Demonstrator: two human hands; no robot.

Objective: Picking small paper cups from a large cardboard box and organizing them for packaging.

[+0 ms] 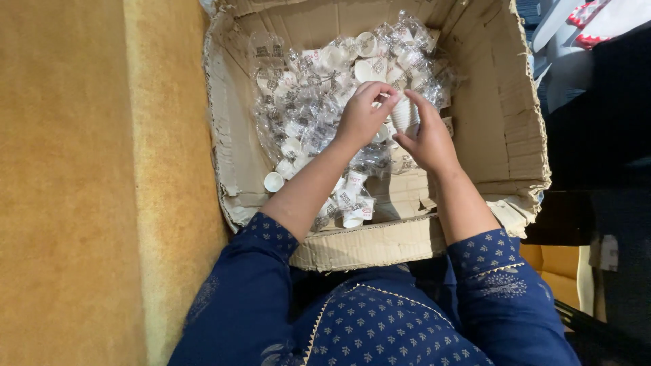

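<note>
Both hands — left hand [359, 118], right hand [427, 139] — around cup stack [401, 114]

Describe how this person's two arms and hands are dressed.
Both hands, left hand and right hand, are bare, with no gloves. The forearms are uncovered. Each arm wears a dark blue sleeve with small pale printed motifs, ending near the elbow; the right sleeve's cuff carries a light trim line.

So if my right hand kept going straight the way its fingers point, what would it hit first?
Probably the small stack of white cups that the right hand already touches, with the heap of plastic-wrapped cups beyond; depth is hard to judge.
</note>
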